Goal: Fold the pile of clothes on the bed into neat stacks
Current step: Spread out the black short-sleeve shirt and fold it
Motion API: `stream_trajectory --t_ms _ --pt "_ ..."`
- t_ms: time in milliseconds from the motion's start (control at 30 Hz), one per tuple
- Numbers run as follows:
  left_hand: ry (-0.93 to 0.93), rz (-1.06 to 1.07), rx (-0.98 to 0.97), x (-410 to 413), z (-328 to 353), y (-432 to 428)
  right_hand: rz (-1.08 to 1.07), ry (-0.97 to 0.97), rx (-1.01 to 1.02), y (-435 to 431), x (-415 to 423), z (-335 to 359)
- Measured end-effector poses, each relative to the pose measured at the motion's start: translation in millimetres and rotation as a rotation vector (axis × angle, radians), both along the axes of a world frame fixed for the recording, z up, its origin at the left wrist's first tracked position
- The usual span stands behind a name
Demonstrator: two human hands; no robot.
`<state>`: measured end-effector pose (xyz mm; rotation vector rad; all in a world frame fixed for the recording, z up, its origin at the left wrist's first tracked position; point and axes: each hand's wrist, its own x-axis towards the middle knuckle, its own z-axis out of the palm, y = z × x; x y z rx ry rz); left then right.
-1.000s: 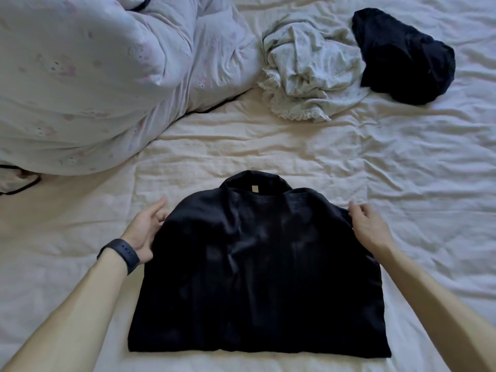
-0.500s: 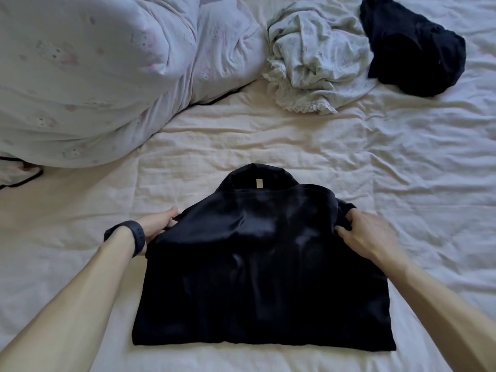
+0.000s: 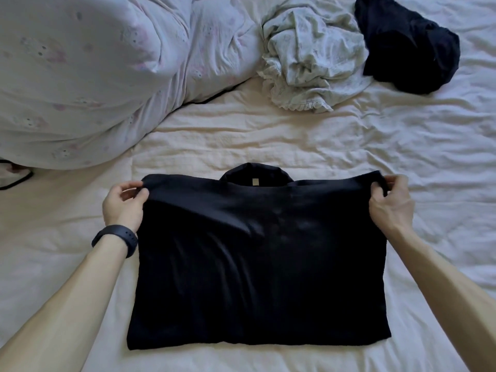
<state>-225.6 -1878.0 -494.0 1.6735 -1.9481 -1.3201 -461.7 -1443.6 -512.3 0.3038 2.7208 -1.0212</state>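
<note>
A black shirt [image 3: 257,259] lies in front of me on the bed, collar and small label pointing away. My left hand [image 3: 124,204], a dark band on its wrist, pinches the shirt's left shoulder corner. My right hand [image 3: 390,204] pinches the right shoulder corner. Both corners are lifted and drawn apart, so the top edge is stretched straight. The lower hem rests flat on the sheet. Farther back lie a crumpled pale green garment [image 3: 311,57] with a frilled edge and a crumpled dark navy garment [image 3: 408,44].
A bulky white duvet [image 3: 88,76] with a faint floral print fills the back left. The cream sheet [image 3: 268,135] between the shirt and the crumpled garments is wrinkled. A dark-trimmed cloth edge [image 3: 13,178] peeks out under the duvet at far left.
Both hands went from resting at the shirt's shoulders to pinching the corners, then lifted them and pulled them outward. The top edge is now taut and wider.
</note>
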Motion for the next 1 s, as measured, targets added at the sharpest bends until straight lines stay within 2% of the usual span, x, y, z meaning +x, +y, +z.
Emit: stream_trajectory --t_ms 100,200,300,433,600,833,1000 --pt "-0.091 -0.015 -0.063 0 -10 1 -0.048 -0.013 0.072 -1 -3 -6" --pt "-0.336 -0.083 -0.050 -3 -19 5 0.036 -0.032 0.261 -8 2 -13" --pt "-0.503 -0.304 -0.208 -7 -25 17 0.284 0.045 0.355 -26 9 -13" --pt "-0.452 -0.666 -0.407 -31 -34 29 0.704 -0.034 0.304 -51 9 -19" --pt "-0.577 -0.990 -0.563 -62 -50 29 0.914 -0.066 0.361 -72 5 -26" --pt "-0.499 -1.005 -0.721 -70 -38 20 0.944 0.276 0.392 -86 9 -20" --pt "-0.437 -0.801 -0.770 -68 -29 11 0.828 0.360 0.299 -103 1 -14"
